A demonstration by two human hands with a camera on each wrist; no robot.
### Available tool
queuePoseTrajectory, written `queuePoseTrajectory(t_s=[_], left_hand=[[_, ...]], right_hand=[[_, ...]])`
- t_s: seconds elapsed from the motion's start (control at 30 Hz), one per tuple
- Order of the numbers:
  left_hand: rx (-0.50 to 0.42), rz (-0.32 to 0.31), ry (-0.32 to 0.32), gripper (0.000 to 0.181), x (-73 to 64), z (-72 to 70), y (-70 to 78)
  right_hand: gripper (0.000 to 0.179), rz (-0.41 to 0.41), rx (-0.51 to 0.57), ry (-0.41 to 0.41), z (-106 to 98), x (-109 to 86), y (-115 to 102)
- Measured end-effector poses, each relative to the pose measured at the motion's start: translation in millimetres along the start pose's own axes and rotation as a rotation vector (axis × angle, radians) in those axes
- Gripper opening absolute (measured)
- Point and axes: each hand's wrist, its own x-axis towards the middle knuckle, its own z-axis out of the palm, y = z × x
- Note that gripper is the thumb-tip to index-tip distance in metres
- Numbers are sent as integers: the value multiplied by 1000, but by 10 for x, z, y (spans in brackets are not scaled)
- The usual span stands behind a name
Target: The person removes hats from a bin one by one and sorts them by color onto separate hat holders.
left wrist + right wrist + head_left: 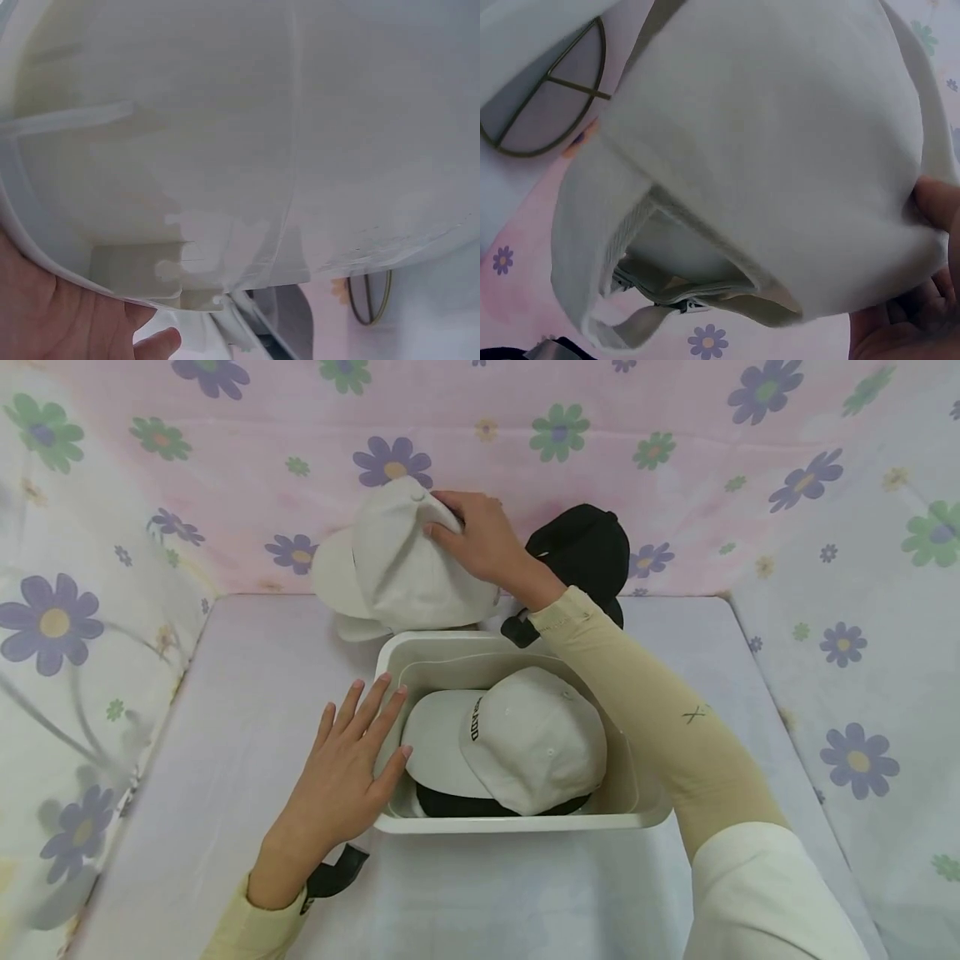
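We observe the right hand (480, 539) with its fingers pinching the crown of a white cap (405, 568), located behind the far rim of the white bin (525, 825). A second pale brim (360, 629) shows beneath it. We find the left hand (341, 781) at the bin's left rim, its fingers straight and spread, gripping nothing. Inside the bin, we note a lettered cap (543, 752), brim to the left, above a black brim (453, 803). A black cap (585, 547) sits right of the white cap, partly behind the right forearm, at the rear of the worktop (247, 693).
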Motion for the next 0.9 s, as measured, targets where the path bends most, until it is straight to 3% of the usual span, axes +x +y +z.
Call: queuePoseTrajectory(t_s=[0.3, 0.43, 0.7, 0.9], left_hand=[[-2, 5, 7, 65, -7, 30, -20], [-4, 7, 11, 65, -11, 31, -23], [-15, 8, 7, 65, -10, 14, -22], [-37, 14, 20, 65, -4, 20, -28]], right_hand=[[61, 68, -63, -178, -27, 34, 32], [64, 97, -27, -264, -33, 19, 123], [69, 144, 107, -337, -55, -11, 194], [73, 225, 123, -373, -38, -12, 222]])
